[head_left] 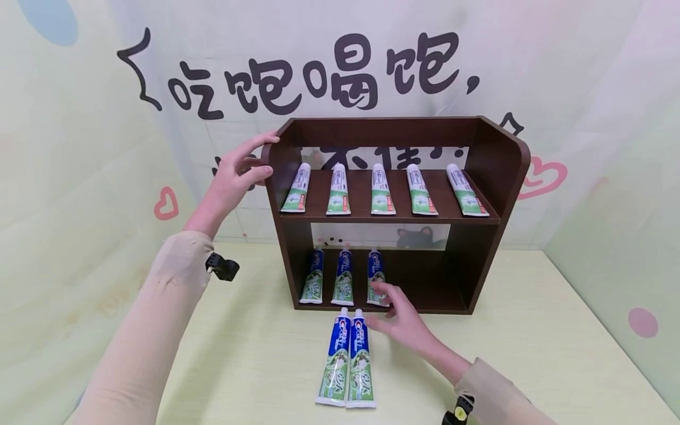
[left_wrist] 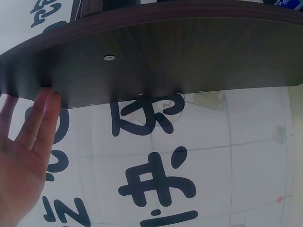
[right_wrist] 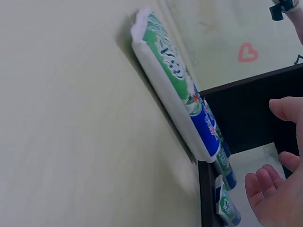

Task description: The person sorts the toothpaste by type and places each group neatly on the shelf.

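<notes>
My left hand touches the upper left side panel of a dark brown two-tier shelf, its fingers fairly straight against the wood in the left wrist view. In front of the lower tier, my right hand has its fingers loosely bent and holds nothing. Its fingertips overlap the third Crest toothpaste tube on that tier in the head view. Two more Crest tubes lie side by side on the table before the shelf, a left tube and a right tube, caps toward the shelf.
Several white-and-green toothpaste tubes lean in a row on the upper tier. On the lower tier, two blue-and-green tubes stand left of the third, one at the far left and one beside it. A printed wall hanging is behind the shelf.
</notes>
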Tool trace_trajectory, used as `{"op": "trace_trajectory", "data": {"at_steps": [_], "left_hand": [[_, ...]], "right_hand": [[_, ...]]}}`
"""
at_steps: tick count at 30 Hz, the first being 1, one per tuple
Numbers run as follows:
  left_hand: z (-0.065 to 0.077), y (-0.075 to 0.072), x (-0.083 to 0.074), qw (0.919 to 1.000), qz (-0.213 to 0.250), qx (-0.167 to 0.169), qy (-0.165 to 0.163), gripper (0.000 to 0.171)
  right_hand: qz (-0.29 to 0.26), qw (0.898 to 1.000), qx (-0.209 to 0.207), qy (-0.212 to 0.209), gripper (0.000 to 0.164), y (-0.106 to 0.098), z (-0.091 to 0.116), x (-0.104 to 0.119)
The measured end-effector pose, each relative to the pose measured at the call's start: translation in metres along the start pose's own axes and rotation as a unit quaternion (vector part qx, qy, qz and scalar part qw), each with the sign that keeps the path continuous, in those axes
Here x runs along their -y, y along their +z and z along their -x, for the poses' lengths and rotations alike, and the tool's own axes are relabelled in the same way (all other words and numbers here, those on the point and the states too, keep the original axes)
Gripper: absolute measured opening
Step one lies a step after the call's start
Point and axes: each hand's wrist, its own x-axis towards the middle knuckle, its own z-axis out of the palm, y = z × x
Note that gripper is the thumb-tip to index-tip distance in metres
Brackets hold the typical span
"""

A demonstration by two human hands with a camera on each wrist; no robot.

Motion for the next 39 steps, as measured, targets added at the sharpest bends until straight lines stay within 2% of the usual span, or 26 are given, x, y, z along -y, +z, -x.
{"op": "trace_trajectory", "data": {"at_steps": [21,32,39], "left_hand": [[0.000,0.000,-0.001,1.0000,-0.005,0.001,0.000,0.045],[-0.001,0.000,-0.002,0.9999,-0.004,0.012,-0.008,0.047],[0.000,-0.001,-0.003,1.0000,-0.008,0.004,-0.004,0.045]], "right_hand": [[0.022,0.999,0.036,0.029,0.078,0.018,0.020,-0.010],[0.054,0.996,0.055,0.047,0.081,0.026,0.028,-0.016],[0.086,0.994,0.057,0.035,0.083,0.028,0.029,-0.014]]}}
